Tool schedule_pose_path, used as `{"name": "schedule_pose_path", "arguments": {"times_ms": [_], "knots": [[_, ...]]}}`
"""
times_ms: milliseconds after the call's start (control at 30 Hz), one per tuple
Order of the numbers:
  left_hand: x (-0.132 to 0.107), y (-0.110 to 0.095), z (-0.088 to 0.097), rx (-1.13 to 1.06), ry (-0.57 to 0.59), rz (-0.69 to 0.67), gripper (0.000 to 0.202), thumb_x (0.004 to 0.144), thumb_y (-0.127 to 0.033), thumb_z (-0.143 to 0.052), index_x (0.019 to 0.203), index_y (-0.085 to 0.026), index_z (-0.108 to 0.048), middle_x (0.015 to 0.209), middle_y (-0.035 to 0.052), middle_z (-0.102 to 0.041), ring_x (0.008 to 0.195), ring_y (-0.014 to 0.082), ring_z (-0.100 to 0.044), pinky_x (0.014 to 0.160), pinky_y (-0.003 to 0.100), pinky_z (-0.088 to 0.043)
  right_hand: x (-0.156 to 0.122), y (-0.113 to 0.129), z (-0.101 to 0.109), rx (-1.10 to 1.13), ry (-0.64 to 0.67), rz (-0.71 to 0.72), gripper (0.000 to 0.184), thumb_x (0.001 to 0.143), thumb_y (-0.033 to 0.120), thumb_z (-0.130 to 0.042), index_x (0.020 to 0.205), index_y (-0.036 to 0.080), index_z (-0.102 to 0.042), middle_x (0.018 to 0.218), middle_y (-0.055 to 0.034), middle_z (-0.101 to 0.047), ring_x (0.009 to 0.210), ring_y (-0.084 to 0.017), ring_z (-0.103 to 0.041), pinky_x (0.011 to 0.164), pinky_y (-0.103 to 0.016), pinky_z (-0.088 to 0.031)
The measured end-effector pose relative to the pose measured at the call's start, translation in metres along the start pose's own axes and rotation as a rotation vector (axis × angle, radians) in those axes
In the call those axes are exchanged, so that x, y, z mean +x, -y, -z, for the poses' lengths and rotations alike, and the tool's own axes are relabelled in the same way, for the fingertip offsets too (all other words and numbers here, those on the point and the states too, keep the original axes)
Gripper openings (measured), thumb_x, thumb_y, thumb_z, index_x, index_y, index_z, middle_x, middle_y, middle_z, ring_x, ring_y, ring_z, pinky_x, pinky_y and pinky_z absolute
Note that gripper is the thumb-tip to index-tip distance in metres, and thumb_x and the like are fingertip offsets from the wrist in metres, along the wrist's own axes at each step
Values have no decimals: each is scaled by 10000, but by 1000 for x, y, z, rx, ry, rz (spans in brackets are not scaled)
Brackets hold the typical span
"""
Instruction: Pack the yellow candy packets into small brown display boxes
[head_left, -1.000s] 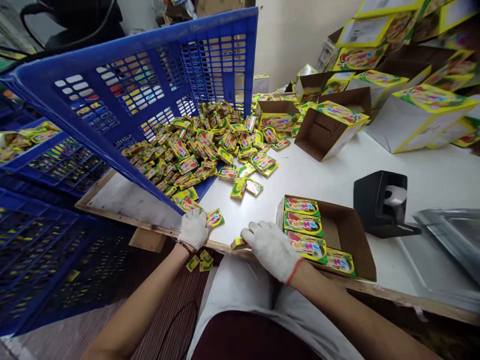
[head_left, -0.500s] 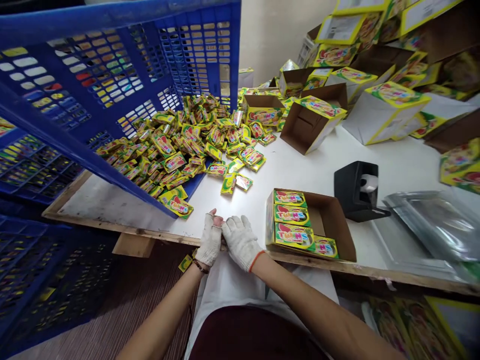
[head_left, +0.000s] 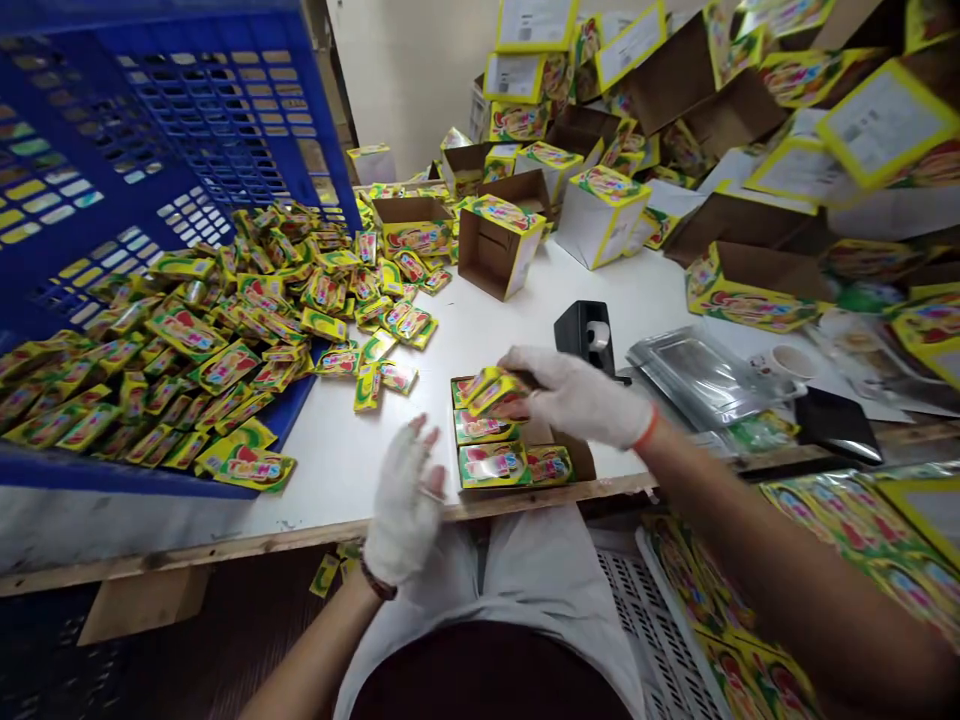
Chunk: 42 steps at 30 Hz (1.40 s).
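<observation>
My right hand (head_left: 581, 400), in a white glove, is closed on a few yellow-green candy packets (head_left: 491, 392) and holds them over an open brown carton (head_left: 517, 455) with packets stacked inside. The carton sits at the table's near edge. My left hand (head_left: 405, 500), also gloved with bare fingertips, hovers by the table edge left of the carton, fingers spread and holding nothing. A big heap of the same packets (head_left: 225, 320) spills from a tilted blue crate (head_left: 150, 150) on the left.
A black tape dispenser (head_left: 589, 335) stands behind the carton, clear plastic trays (head_left: 697, 370) to its right. Empty yellow cartons (head_left: 495, 235) pile at the back and right. A black phone (head_left: 836, 425) lies on the right. Packets (head_left: 330, 570) lie on the floor under the table edge.
Both hands met at the table edge, then parted. My right hand carried packets up over the carton; my left hand opened and stayed near the edge. The view swung right.
</observation>
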<state>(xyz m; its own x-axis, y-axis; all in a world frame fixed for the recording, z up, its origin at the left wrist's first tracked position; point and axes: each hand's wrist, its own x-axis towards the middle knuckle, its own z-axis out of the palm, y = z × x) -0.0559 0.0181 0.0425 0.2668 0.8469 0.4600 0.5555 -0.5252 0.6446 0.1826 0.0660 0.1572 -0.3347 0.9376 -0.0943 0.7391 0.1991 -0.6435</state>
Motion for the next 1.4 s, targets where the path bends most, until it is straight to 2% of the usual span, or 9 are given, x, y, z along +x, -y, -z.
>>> {"name": "schedule_pose_path", "arguments": {"times_ms": [100, 200, 500, 833, 1000, 1100, 1167, 1267, 1400], "knots": [[8, -33, -32, 217, 318, -266, 587, 982, -487, -447, 1472, -164, -445, 1553, 187, -422, 1464, 343, -347, 1177, 616, -282, 2, -56, 32, 121, 284, -101, 319, 798, 221, -604, 1106, 142, -596, 1095, -56, -698, 995, -198, -628, 832, -276, -482], [11, -39, -49, 414, 491, -250, 621, 939, -483, -530, 1453, -141, -469, 1530, 188, -458, 1414, 379, -409, 1148, 661, -283, 11, -95, 29, 17, 494, -158, 342, 755, 181, -607, 1095, 145, -626, 1078, -46, -716, 982, -199, -646, 800, -258, -476], [1, -27, -48, 543, 489, -286, 691, 937, -464, -534, 1507, -104, -379, 1567, 171, -409, 1428, 375, -380, 1146, 596, -301, 56, -107, -19, -505, 816, -137, 448, 753, 280, -677, 1177, 136, -687, 1152, -143, -716, 949, -283, -681, 657, -314, -444], [0, -27, -50, 441, 510, -248, 720, 940, -469, -526, 1535, -114, -328, 1570, 190, -396, 1444, 396, -353, 1155, 648, -262, 47, -103, -38, -532, 700, -172, 400, 801, 245, -663, 1196, 205, -712, 1137, -127, -714, 991, -283, -691, 764, -318, -480], [1, -9, -44, 132, 350, -231, 640, 985, -445, -454, 1551, -192, -298, 1589, 183, -360, 1477, 328, -327, 1172, 559, -321, 37, -111, -46, -586, 582, -130, 436, 829, 290, -630, 1260, 264, -694, 1244, -141, -660, 1074, -318, -665, 816, -360, -487], [30, 28, -30, 123, 47, -56, 532, 985, -385, -468, 1481, -202, -406, 1601, 176, -330, 1488, 284, -318, 1179, 477, -339, 34, -115, -52, -563, 508, -117, 397, 830, 282, -609, 1210, 272, -725, 1185, -142, -682, 1049, -320, -670, 831, -374, -482], [58, 61, -17, 260, -126, 207, 558, 904, -395, -609, 1396, -161, -488, 1556, 202, -387, 1470, 316, -340, 1192, 485, -313, 36, -116, -55, -538, 512, -118, 398, 774, 276, -663, 1163, 276, -744, 1158, -122, -692, 1032, -305, -672, 828, -354, -481], [93, 103, -3, 395, -64, 636, 548, 762, -390, -758, 1224, -153, -584, 1288, 193, -629, 1258, 340, -566, 1090, 481, -431, 38, -115, -55, -537, 534, -139, 420, 731, 251, -696, 1148, 273, -743, 1165, -106, -692, 1041, -293, -668, 831, -336, -478], [90, 123, 4, 384, 43, 742, 304, 813, -345, -676, 1065, -183, -621, 973, 114, -723, 922, 272, -698, 833, 381, -554, 33, -102, -46, -493, 446, -182, 425, 773, 215, -651, 1195, 220, -706, 1199, -128, -687, 1054, -282, -663, 842, -327, -469]]}}
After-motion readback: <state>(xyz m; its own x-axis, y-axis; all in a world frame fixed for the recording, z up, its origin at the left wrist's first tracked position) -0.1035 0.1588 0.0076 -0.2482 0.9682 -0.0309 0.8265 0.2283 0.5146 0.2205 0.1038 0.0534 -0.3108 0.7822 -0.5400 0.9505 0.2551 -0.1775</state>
